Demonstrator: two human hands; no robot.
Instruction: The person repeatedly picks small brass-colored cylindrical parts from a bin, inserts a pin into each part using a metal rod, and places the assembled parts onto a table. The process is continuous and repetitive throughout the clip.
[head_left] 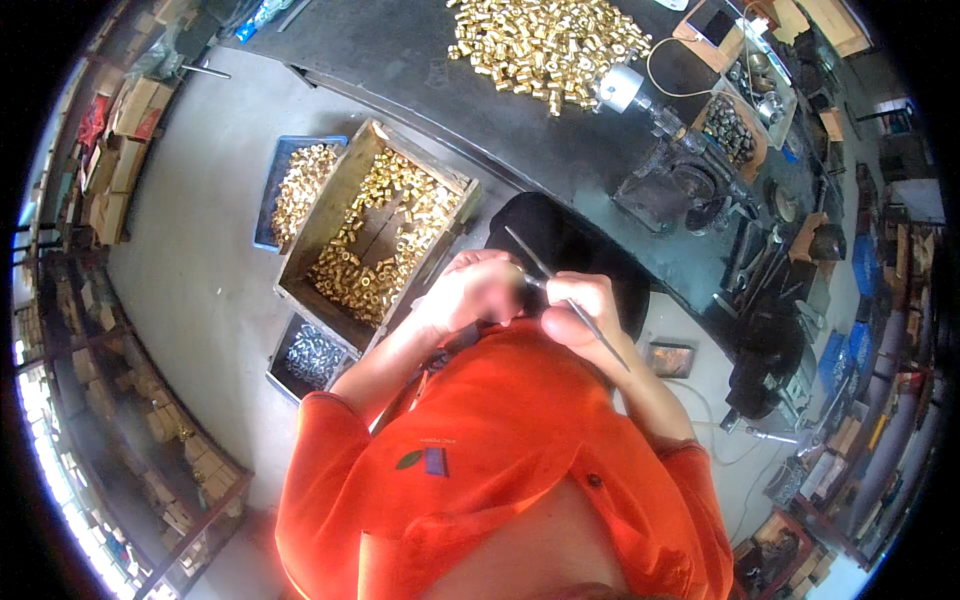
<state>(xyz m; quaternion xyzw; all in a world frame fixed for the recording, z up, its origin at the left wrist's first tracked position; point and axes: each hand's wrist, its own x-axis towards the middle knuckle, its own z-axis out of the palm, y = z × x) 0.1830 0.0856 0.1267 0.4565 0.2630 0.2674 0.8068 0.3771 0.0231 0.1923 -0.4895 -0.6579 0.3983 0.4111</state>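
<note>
Close together over my lap, both hands work in front of the orange shirt. My right hand (580, 308) is closed around a thin dark metal rod (604, 343), which slants from the upper left down past my wrist. My left hand (478, 295) is curled, its fingers pressed together and partly blurred. Between the two hands a small shiny metal bit (533, 282) shows. Whether it sits in my left fingers or belongs to the rod, I cannot tell.
A dark workbench (400, 75) ahead carries a pile of brass fittings (545, 45) and a machine with a chuck (620, 88). To the left, a wooden crate (325, 260) holds brass pieces, beside a blue bin (265, 215) and a bin of silver parts (290, 385). Shelves line both sides.
</note>
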